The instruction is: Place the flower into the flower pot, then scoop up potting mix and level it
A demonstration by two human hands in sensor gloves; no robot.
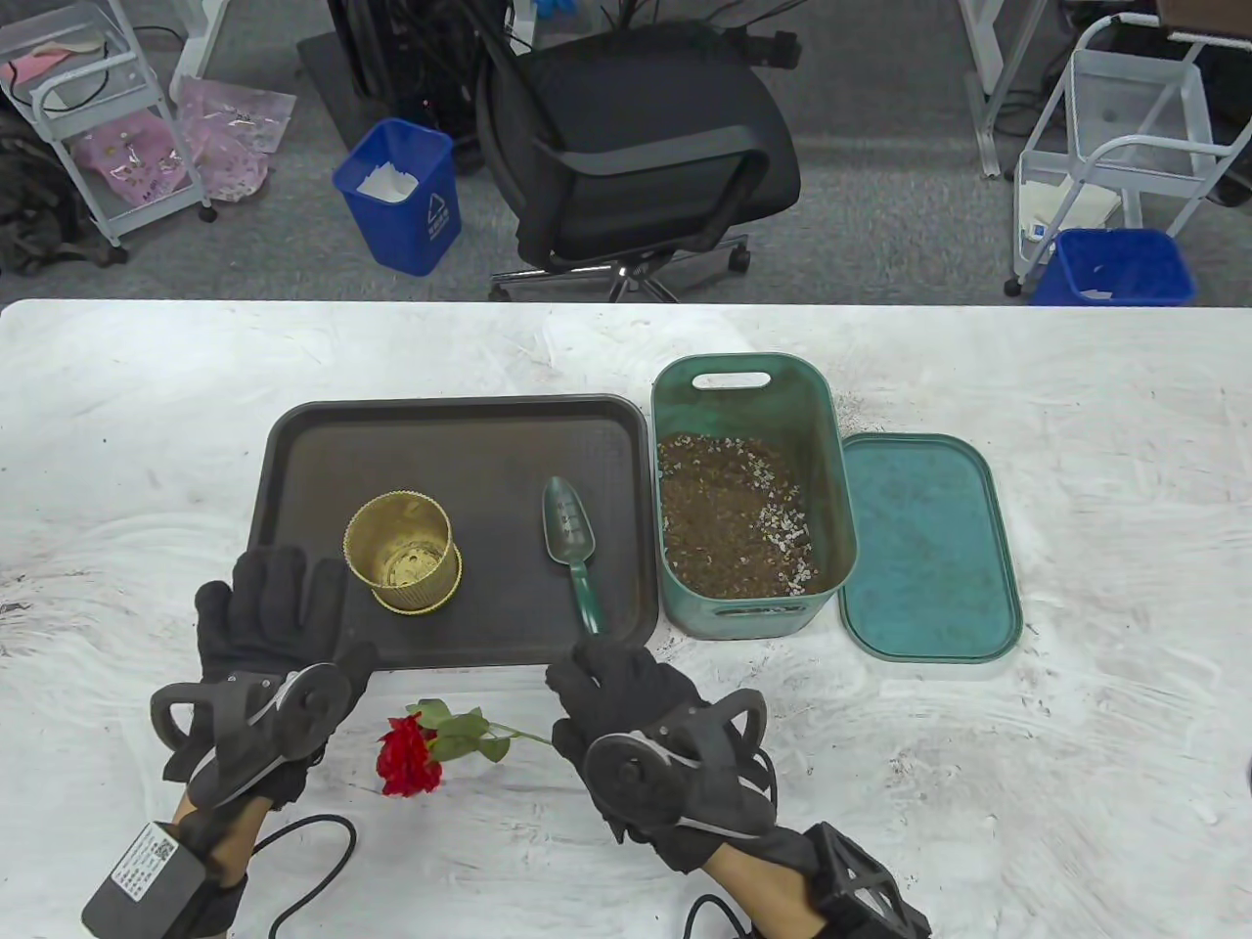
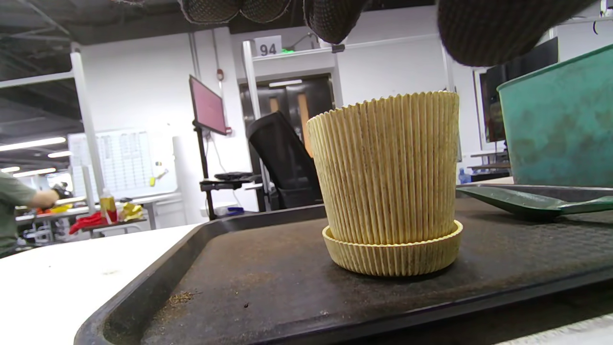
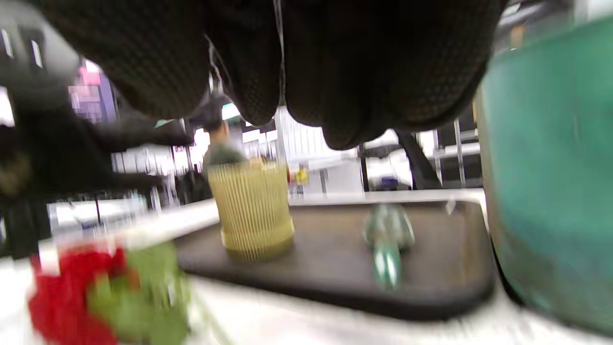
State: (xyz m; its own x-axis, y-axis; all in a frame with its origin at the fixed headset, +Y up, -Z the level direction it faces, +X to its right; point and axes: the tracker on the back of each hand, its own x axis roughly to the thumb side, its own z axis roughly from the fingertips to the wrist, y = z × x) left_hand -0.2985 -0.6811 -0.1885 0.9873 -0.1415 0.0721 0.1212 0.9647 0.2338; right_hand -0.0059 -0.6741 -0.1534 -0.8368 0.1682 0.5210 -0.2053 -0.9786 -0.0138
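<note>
Red flower (image 1: pixel 409 756) lies on the white table (image 1: pixel 1076 548), stem running under the right hand (image 1: pixel 641 719); whether those curled fingers pinch it I cannot tell. Left hand (image 1: pixel 269 626) rests its straight, spread fingers on the tray (image 1: pixel 469 430) corner, just left of the pot (image 1: pixel 402 553). Beyond the right fingertips lies the scoop (image 1: pixel 572 548), then the bin (image 1: pixel 748 494) of mix and its lid (image 1: pixel 924 548).
</note>
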